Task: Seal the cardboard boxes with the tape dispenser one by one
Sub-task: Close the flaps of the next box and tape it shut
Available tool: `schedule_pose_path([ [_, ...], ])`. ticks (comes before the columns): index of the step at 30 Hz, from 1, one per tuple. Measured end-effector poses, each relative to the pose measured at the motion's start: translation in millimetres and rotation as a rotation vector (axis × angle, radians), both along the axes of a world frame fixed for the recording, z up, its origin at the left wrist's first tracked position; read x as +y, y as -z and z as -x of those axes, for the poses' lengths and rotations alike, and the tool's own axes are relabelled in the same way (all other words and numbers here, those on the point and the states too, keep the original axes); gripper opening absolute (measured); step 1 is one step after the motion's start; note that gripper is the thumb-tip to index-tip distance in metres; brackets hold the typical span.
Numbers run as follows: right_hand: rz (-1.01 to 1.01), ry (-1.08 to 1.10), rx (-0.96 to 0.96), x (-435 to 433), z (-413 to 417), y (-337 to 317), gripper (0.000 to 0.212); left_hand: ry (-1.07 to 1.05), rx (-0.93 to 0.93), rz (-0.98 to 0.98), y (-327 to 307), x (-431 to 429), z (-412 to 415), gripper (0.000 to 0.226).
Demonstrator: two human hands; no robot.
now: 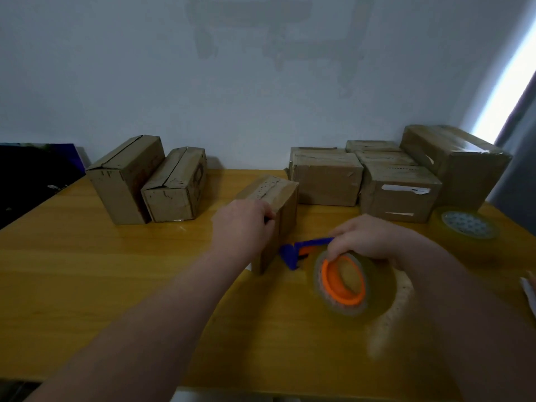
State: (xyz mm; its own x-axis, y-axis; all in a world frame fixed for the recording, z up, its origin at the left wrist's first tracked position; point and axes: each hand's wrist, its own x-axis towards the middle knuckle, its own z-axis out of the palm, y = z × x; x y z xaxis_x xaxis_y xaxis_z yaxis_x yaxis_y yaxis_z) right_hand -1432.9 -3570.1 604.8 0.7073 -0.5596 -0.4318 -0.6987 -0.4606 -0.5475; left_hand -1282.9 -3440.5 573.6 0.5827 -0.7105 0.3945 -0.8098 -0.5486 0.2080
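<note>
Yellow wooden table (87, 285) against a pale wall (261, 82), left hand (240, 224) gripping the near end of the middle box (282, 195), right hand (368, 239) clasping the tape dispenser (339, 277) just right of it.

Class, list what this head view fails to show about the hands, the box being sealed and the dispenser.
Head view only:
- left hand: fingertips curled out of sight against the box.
- dispenser: handle covered by the right hand; front blurred.
- tape: blur hides whether a strip reaches the box.
</note>
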Motion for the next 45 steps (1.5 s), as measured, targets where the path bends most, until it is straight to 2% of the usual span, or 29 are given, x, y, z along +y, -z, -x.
schedule_pose_path([
  [3, 0.219, 0.064, -0.084, -7.3, 5.9, -4.7, 0.077, -0.033, -0.082, 0.033, 10.2, -3.0, 5.9, 0.019],
  [5, 0.348, 0.155, -0.168, -9.9, 7.7, 1.9, 0.084, -0.046, -0.14, 0.076, 17.6, -4.0, 9.1, 0.011],
  [6, 0.404, 0.185, -0.201, -10.6, 7.5, 7.7, 0.083, -0.037, -0.172, 0.106, 21.4, -4.9, 9.4, 0.01],
  [9, 0.517, 0.228, -0.289, -11.7, 3.9, 30.5, 0.066, -0.016, -0.264, 0.121, 24.2, -3.2, 13.4, 0.026],
  [12, 0.655, 0.227, -0.278, -9.1, 1.2, 54.7, 0.063, 0.021, -0.323, 0.069, 20.8, 3.1, 20.8, 0.039],
  [15, 0.794, 0.211, -0.212, -5.4, 3.6, 76.8, 0.065, 0.073, -0.329, 0.081, 24.8, 3.5, 19.4, 0.039],
  [17, 0.851, 0.166, -0.171, -5.6, 6.0, 88.7, 0.066, 0.097, -0.293, 0.04, 23.2, 5.9, 19.3, 0.031],
  [18, 0.85, 0.15, -0.158, -5.6, 6.8, 93.0, 0.067, 0.094, -0.268, -0.036, 20.6, 7.2, 20.2, 0.03],
  [21, 0.829, 0.151, -0.151, -5.6, 7.8, 98.8, 0.069, 0.162, -0.151, -0.22, 13.5, 13.8, 14.2, 0.066],
  [23, 0.865, 0.164, -0.152, -6.7, 7.5, 97.7, 0.068, 0.201, -0.057, -0.276, 6.1, 20.6, 5.5, 0.082],
  [27, 0.89, 0.175, -0.232, -2.3, 2.2, 89.0, 0.065, 0.239, -0.057, -0.304, 0.8, 35.0, -16.4, 0.092],
  [29, 0.878, 0.143, -0.285, 0.8, -2.1, 85.7, 0.061, 0.187, -0.032, -0.254, 3.2, 38.3, -23.9, 0.087],
  [33, 0.822, 0.108, -0.371, 5.5, -9.7, 80.3, 0.06, 0.111, -0.095, -0.045, 7.7, 42.5, -30.4, 0.032],
  [35, 0.798, 0.085, -0.413, 8.3, -12.2, 74.3, 0.06, 0.101, -0.162, 0.006, 1.7, 44.3, -28.4, 0.02],
  [38, 0.761, 0.035, -0.494, 12.0, -15.1, 59.3, 0.058, 0.104, -0.207, 0.106, -20.1, 42.7, -28.2, 0.014],
  [40, 0.737, -0.008, -0.584, 15.9, -17.4, 45.9, 0.055, 0.092, -0.223, 0.128, -41.6, 39.0, -30.1, 0.019],
  [42, 0.673, -0.046, -0.686, 22.5, -19.2, 30.3, 0.052, 0.086, -0.227, 0.08, -64.4, 36.0, -31.7, 0.023],
  [45, 0.458, -0.099, -0.771, 36.1, -20.2, 11.4, 0.05, 0.096, -0.21, -0.002, -90.5, 32.8, -25.3, 0.025],
])
